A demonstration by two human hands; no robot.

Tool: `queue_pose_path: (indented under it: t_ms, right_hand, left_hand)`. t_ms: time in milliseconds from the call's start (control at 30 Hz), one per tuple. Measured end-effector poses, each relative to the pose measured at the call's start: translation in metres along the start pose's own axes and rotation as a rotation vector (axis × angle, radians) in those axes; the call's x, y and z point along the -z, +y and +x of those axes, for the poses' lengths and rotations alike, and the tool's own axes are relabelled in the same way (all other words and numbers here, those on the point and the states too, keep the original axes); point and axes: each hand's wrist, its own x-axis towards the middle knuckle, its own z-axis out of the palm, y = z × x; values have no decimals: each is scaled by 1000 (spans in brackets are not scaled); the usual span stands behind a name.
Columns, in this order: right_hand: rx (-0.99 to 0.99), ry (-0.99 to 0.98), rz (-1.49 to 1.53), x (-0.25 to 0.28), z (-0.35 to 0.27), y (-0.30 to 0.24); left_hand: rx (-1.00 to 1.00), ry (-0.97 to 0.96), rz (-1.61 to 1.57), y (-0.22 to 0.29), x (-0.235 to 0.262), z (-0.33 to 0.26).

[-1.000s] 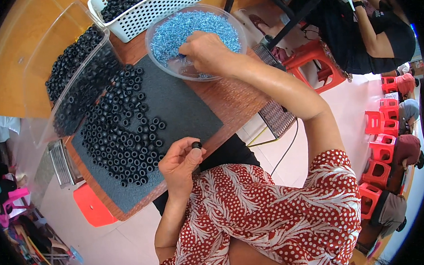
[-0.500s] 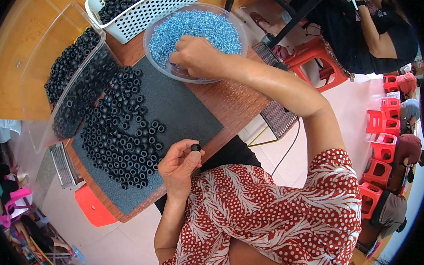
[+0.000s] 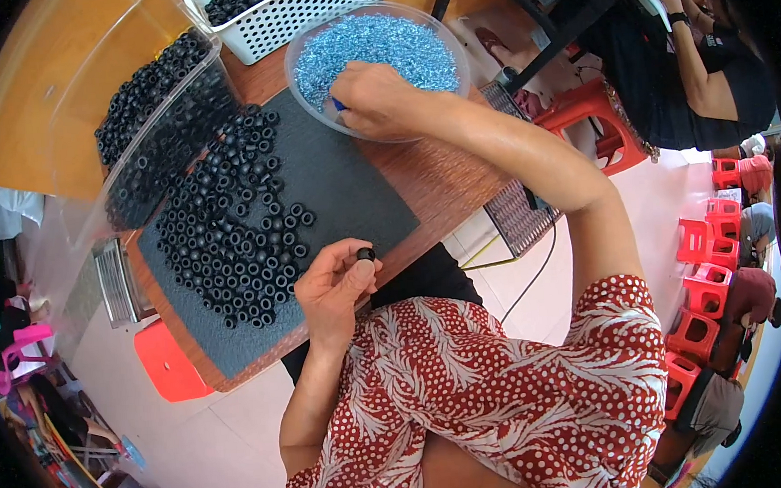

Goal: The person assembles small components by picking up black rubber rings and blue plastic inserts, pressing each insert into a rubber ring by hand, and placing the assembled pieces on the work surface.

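My left hand [image 3: 329, 292] pinches a small black ring-shaped piece [image 3: 366, 254] between thumb and fingers, just off the table's near edge. My right hand [image 3: 374, 97] is over the near left side of a clear round bowl [image 3: 462, 65] filled with small shiny light-blue pieces [image 3: 378, 48]. Its fingers are closed, and a bit of a dark-blue thing [image 3: 338, 104] shows at them; its kind is hidden. Many similar black ring-shaped pieces [image 3: 228, 227] lie spread on a dark grey mat [image 3: 342, 184] left of my hands.
A clear plastic bin [image 3: 167, 101] of black pieces leans open toward the mat. Behind stands a white perforated basket [image 3: 305, 17] holding more. The wooden table [image 3: 445, 182] has red stools [image 3: 170, 360] around it. Another person [image 3: 701, 64] sits at the far right.
The view has shifted a little, with the table appearing higher and farther right. My right hand has drawn slightly toward the bowl's near rim, and the dark-blue thing shows more plainly. My left hand keeps its pinch.
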Motion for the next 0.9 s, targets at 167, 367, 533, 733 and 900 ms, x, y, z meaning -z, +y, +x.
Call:
queue_pose_path:
  t_ms: [167,367,533,733,900]
  right_hand:
    - [-80,197,216,25,-11,-24]
    - [-227,4,846,58,-38,-83]
    - [-185,-81,991,56,-47,-105]
    - [-204,-175,1008,50,-43,-115]
    - [-249,-202,1024,44,-40,-117]
  left_hand:
    - [75,42,-152,5,3,4]
    - [-10,62,-202,21,4,8]
    - [-112,142,-201,25,9,8]
    - [-265,215,124,25,10,-2]
    - [-325,219,217,27,14,-3]
